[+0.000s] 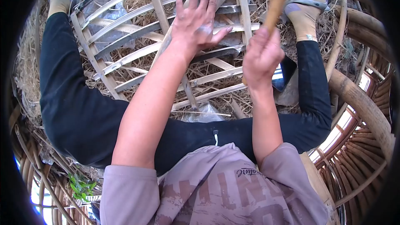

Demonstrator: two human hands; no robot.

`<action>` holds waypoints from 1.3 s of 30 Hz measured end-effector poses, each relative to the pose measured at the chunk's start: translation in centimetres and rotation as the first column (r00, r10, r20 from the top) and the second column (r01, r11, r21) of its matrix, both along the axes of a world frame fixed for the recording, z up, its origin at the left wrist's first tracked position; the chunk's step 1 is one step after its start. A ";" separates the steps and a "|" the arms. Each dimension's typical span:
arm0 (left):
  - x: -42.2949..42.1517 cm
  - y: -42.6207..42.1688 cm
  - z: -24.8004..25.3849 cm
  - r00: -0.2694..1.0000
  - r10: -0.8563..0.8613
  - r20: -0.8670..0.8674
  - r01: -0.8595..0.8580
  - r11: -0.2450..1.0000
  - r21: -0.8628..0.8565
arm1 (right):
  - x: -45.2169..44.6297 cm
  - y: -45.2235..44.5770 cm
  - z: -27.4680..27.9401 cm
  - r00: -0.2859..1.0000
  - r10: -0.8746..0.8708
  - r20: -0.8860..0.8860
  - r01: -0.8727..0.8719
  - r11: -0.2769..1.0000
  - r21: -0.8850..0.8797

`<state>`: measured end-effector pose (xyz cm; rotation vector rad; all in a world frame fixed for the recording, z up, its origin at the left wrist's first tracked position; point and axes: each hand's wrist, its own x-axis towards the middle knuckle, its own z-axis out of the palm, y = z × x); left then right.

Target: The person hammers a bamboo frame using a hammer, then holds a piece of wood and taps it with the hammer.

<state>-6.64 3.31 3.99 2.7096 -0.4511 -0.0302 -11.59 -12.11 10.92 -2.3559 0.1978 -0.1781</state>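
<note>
Head view, left hand (pixel 196 28): palm down on the slatted wooden frame (pixel 156 2), fingers apart, thumb spread rightward.
Head view, right hand (pixel 263 58): fingers clamped on the hammer (pixel 275 9), whose head, blurred, points far.
Slatted wooden frame: between the legs (pixel 62 58), over straw (pixel 27 60).
Phone (pixel 287 73): just right of the right hand.

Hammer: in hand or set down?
In hand: the right hand is closed around the wooden handle of the hammer, its metal head out beyond the fist.
</note>
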 end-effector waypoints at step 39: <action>-0.7 -0.3 -2.8 0.993 0.019 0.121 -0.026 0.998 0.061 | -0.8 0.4 0.2 0.995 -0.097 0.030 0.087 0.963 0.255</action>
